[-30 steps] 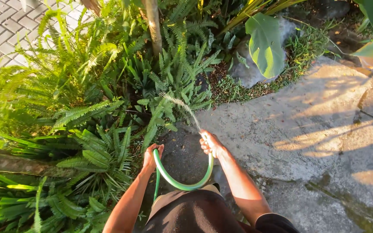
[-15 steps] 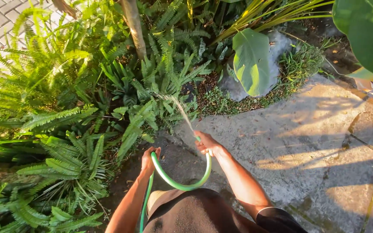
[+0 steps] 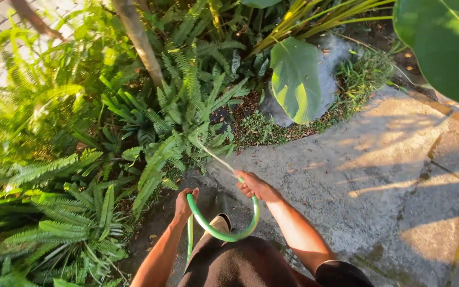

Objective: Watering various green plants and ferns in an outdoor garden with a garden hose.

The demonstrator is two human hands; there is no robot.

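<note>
The fern bed (image 3: 70,159) filled the left half of the view, and the concrete path (image 3: 389,175) took up the right. At the top sat a grey rock (image 3: 330,58) behind one broad leaf (image 3: 295,79). A thin trunk (image 3: 139,40) leaned up out of the greenery.

Low in the middle, the green hose (image 3: 224,234) hung in a U-shaped loop between my two hands, just above my lap. My right hand (image 3: 256,186) was closed around the outlet end, and my left hand (image 3: 183,201) was wrapped around the hose where it rose from below.

To do this step well, I judged that the right hand needed a firm pinch at the outlet so the water jet (image 3: 213,155) stayed narrow. The left hand should feed slack so the loop did not kink. Sweeping slowly across the fronds seemed better than dwelling on one spot.

The outlet pointed up and to the left in the view, toward the ferns. The last stretch of hose ran along that same diagonal. The jet landed among the nearest fronds.
</note>
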